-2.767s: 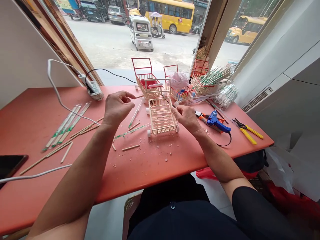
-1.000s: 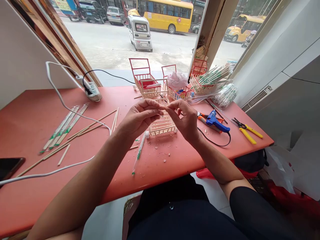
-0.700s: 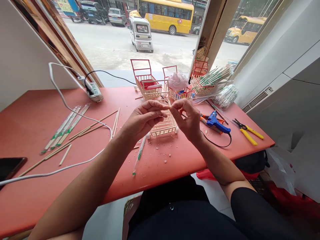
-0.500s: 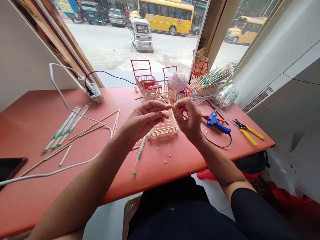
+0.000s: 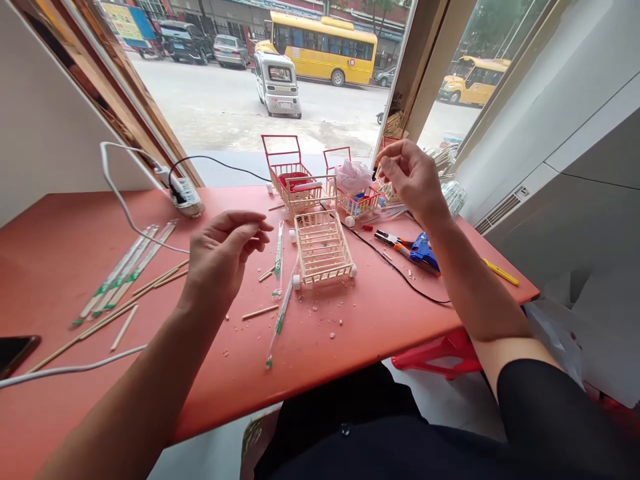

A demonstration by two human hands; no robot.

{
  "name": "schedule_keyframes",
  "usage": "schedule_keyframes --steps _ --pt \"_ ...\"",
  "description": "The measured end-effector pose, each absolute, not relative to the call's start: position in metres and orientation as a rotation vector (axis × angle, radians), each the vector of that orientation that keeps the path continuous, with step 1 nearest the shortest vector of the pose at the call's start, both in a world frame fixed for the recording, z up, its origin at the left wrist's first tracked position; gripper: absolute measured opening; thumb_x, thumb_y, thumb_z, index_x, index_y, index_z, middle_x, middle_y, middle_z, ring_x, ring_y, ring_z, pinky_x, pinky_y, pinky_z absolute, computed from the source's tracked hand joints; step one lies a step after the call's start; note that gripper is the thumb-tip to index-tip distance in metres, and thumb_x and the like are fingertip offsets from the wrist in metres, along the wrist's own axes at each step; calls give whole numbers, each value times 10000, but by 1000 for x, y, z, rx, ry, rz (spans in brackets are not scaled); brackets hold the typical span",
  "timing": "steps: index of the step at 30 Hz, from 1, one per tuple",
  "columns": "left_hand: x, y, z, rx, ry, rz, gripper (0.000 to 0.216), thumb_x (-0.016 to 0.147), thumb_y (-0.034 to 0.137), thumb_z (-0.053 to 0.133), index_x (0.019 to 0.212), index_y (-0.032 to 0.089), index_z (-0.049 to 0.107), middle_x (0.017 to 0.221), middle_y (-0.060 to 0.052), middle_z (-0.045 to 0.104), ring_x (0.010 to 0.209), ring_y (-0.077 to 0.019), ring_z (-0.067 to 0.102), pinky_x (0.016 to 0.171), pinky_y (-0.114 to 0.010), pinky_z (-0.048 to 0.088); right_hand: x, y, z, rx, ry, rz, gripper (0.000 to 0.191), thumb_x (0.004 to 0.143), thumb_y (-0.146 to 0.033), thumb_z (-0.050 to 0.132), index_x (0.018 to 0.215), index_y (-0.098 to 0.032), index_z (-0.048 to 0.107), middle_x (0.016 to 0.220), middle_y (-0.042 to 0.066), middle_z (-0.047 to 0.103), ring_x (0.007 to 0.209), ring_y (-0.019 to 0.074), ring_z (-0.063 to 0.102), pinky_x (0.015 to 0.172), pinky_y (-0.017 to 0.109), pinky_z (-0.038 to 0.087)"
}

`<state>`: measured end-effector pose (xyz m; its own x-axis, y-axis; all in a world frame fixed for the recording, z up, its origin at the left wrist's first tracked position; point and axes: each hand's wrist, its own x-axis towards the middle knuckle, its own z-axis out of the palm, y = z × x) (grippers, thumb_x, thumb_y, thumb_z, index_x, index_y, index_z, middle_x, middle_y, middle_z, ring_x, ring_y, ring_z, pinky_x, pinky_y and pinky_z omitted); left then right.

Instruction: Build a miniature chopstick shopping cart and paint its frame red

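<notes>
Stick cart (image 5: 325,252), the landmark: open basket of thin pale wood rods, slatted floor, upright rect. handle at far end, stubby white wheels (image 5: 297,282); stands on smooth red-orange tabletop (image 5: 310,360). L hand (image 5: 220,250) is in the air left of cart, fingers loosely curled, thumb nr index; can't tell if anything's pinched. R hand (image 5: 407,175) is raised beyond cart's right side, fingers bent in, thumb nr index; contents unclear too. Just right of cart: pliers (image 5: 395,241) w/ orange grips, blue plastic glue gun (image 5: 423,251). Behind cart: crumpled, soft pale-pink bundle (image 5: 353,176) atop red-trimmed cart (image 5: 363,202). Well left of cart: straight sticks in clear, green-printed plastic sleeves (image 5: 125,275).
</notes>
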<state>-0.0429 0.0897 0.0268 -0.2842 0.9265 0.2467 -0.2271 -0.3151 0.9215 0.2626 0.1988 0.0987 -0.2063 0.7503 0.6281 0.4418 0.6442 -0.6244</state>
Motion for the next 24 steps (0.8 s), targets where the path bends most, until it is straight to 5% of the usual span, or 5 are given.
schedule_keyframes --steps 8,17,24 --pt "-32 90 -2 967 1092 1618 182 672 288 831 827 191 820 749 -15 763 643 -117 625 618 -239 493 209 311 103 -1242 -2397 237 211 911 -295 772 1058 -159 839 886 48 795 804 181 686 812 344 518" --pt "-33 89 -16 991 1191 1473 180 766 321 811 888 189 825 827 -36 786 698 -139 635 673 -274 512 171 323 95 -1372 -2884 -147 397 1024 -405 729 1360 -194 739 1192 127 808 1046 274 684 839 356 426" --pt "-35 87 -16 1051 1216 1439 180 813 324 807 934 192 829 847 -46 788 729 -162 663 708 -302 541 168 346 73 -1362 -2861 -24 323 1027 -365 665 1316 -255 760 1162 104 810 935 243 675 753 335 405"
